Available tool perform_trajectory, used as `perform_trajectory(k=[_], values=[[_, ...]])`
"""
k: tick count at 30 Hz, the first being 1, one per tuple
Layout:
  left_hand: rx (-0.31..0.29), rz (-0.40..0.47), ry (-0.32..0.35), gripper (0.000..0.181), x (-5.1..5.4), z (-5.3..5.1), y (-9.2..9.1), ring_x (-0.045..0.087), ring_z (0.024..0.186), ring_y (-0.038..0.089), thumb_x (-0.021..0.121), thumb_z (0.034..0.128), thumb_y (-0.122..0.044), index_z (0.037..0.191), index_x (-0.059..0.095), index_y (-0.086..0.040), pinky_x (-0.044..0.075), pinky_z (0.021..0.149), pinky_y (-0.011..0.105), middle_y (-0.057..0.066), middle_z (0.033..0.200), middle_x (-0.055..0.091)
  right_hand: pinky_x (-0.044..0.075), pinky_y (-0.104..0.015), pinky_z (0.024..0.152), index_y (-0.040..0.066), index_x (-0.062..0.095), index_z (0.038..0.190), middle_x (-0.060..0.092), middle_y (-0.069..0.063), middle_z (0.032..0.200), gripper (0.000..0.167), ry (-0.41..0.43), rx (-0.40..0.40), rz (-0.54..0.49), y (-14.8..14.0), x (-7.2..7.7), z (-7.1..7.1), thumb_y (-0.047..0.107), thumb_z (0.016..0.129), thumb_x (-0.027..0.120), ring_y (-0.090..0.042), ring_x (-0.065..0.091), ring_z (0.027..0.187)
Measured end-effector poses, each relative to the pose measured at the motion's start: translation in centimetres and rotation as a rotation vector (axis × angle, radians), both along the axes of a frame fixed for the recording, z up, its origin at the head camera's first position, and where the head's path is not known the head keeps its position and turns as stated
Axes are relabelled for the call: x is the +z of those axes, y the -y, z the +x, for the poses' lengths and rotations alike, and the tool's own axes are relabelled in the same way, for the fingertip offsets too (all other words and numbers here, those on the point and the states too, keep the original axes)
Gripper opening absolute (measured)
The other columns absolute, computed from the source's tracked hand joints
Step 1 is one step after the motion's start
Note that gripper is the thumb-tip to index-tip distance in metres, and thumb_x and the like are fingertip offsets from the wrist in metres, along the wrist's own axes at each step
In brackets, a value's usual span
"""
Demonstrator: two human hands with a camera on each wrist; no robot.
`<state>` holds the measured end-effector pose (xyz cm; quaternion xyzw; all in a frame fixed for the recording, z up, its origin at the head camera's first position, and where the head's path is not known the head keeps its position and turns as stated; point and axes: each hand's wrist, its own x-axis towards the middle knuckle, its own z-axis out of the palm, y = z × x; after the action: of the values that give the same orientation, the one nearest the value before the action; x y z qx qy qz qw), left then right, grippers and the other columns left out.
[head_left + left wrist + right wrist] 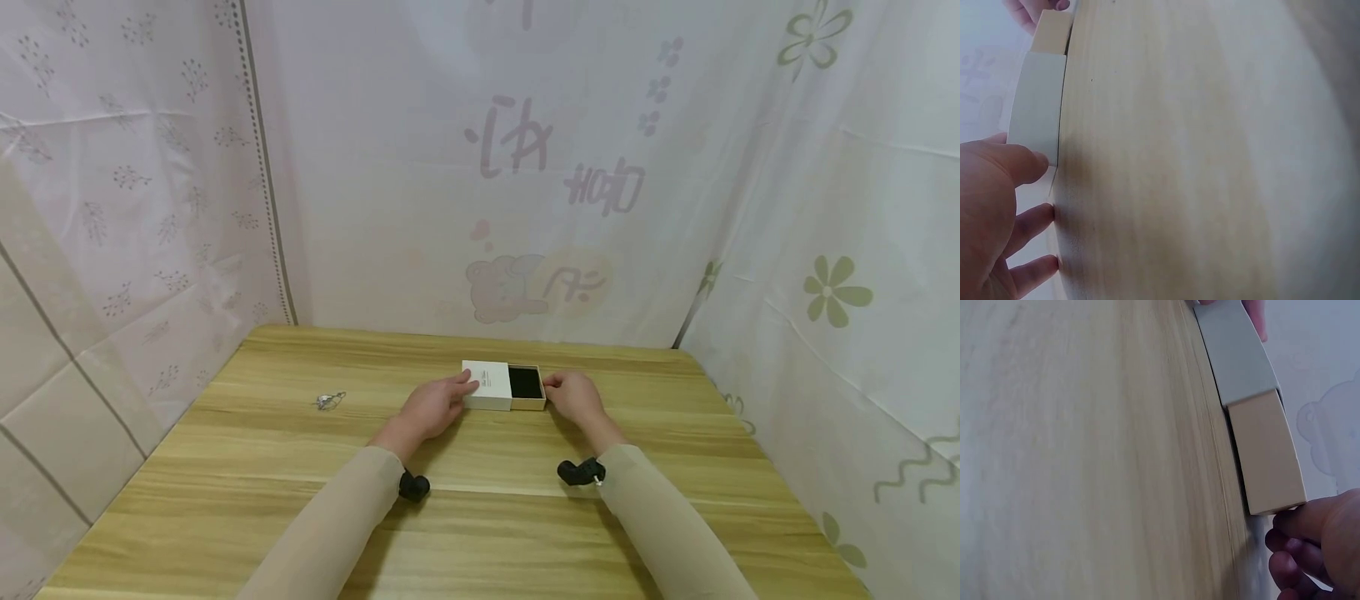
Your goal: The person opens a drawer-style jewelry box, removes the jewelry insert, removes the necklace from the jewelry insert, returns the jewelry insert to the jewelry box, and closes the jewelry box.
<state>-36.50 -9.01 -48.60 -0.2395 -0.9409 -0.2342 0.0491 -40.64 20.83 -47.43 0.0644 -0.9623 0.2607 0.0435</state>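
A small white slide-out box sits flat on the table. Its white sleeve (486,385) carries small dark print, and its tan drawer (527,388) stands partly out on the right, showing a black inside. My left hand (437,407) grips the sleeve's left end, with the thumb on its near side in the left wrist view. At the drawer's outer end, my right hand (576,397) has thumb and finger pinched against it. The right wrist view shows the drawer's plain tan side (1267,453); what exactly the fingertips pinch there is partly hidden.
A small silvery item (328,402), perhaps a thin chain, lies on the wooden table (480,533) to the left of the box. Patterned pale curtains (390,183) hang behind the table and along both sides.
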Motion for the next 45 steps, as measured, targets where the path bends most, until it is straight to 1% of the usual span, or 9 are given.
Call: perform_trajectory(k=[4, 8, 18, 23, 31, 40, 45], values=[[0.004, 0.000, 0.014, 0.051, 0.1, 0.0, 0.0, 0.054, 0.154, 0.034, 0.062, 0.1103, -0.006, 0.159, 0.061, -0.020, 0.051, 0.121, 0.051, 0.004, 0.174, 0.047, 0.056, -0.057, 0.108, 0.002, 0.083, 0.116, 0.082, -0.018, 0.122, 0.023, 0.005, 0.013, -0.006, 0.5, -0.1, -0.1, 0.014, 0.106, 0.066, -0.042, 0.073, 0.120], [0.007, -0.005, 0.019, 0.051, 0.1, -0.1, 0.0, 0.054, 0.154, 0.034, 0.062, 0.1106, -0.007, 0.160, 0.060, -0.021, 0.051, 0.121, 0.050, 0.003, 0.174, 0.046, 0.057, -0.056, 0.108, 0.004, 0.083, 0.118, 0.082, -0.017, 0.123, 0.023, 0.013, 0.005, 0.006, 0.8, -0.2, -0.2, 0.015, 0.107, 0.067, -0.041, 0.074, 0.120], [0.001, -0.005, 0.014, 0.051, 0.0, -0.2, 0.1, 0.054, 0.154, 0.034, 0.063, 0.1104, -0.007, 0.159, 0.060, -0.020, 0.051, 0.121, 0.051, 0.004, 0.174, 0.047, 0.057, -0.056, 0.110, 0.004, 0.083, 0.120, 0.081, -0.017, 0.126, 0.023, 0.020, 0.006, -0.005, 1.2, -0.3, -0.2, 0.014, 0.107, 0.067, -0.041, 0.072, 0.124], [0.003, -0.013, 0.002, 0.051, -0.2, -0.3, 0.1, 0.056, 0.152, 0.035, 0.062, 0.1097, -0.006, 0.159, 0.061, -0.018, 0.053, 0.119, 0.051, 0.005, 0.173, 0.048, 0.057, -0.057, 0.109, 0.003, 0.083, 0.119, 0.081, -0.017, 0.124, 0.023, 0.012, 0.015, -0.016, 1.5, -0.4, -0.3, 0.014, 0.107, 0.067, -0.042, 0.073, 0.123], [0.011, -0.001, 0.003, 0.050, -0.2, -0.2, 0.0, 0.055, 0.152, 0.035, 0.062, 0.1107, -0.008, 0.159, 0.061, -0.021, 0.053, 0.119, 0.051, 0.002, 0.173, 0.048, 0.057, -0.057, 0.109, 0.003, 0.083, 0.117, 0.081, -0.017, 0.123, 0.022, 0.017, 0.006, -0.020, 2.0, -0.4, -0.3, 0.014, 0.107, 0.067, -0.042, 0.073, 0.122], [0.011, -0.004, 0.002, 0.049, -0.2, -0.2, 0.0, 0.055, 0.153, 0.035, 0.062, 0.1113, -0.009, 0.159, 0.061, -0.021, 0.052, 0.120, 0.051, 0.002, 0.173, 0.047, 0.057, -0.057, 0.109, 0.003, 0.083, 0.118, 0.081, -0.017, 0.123, 0.023, 0.011, 0.002, -0.030, 2.4, -0.3, -0.1, 0.013, 0.107, 0.066, -0.042, 0.073, 0.122], [0.009, -0.018, -0.003, 0.050, -0.5, -0.5, 0.0, 0.055, 0.153, 0.035, 0.062, 0.1115, -0.010, 0.160, 0.060, -0.022, 0.052, 0.121, 0.052, 0.002, 0.174, 0.046, 0.057, -0.056, 0.109, 0.003, 0.082, 0.120, 0.081, -0.017, 0.125, 0.024, 0.027, -0.007, -0.038, 2.6, -0.2, 0.0, 0.014, 0.107, 0.065, -0.041, 0.073, 0.123]])
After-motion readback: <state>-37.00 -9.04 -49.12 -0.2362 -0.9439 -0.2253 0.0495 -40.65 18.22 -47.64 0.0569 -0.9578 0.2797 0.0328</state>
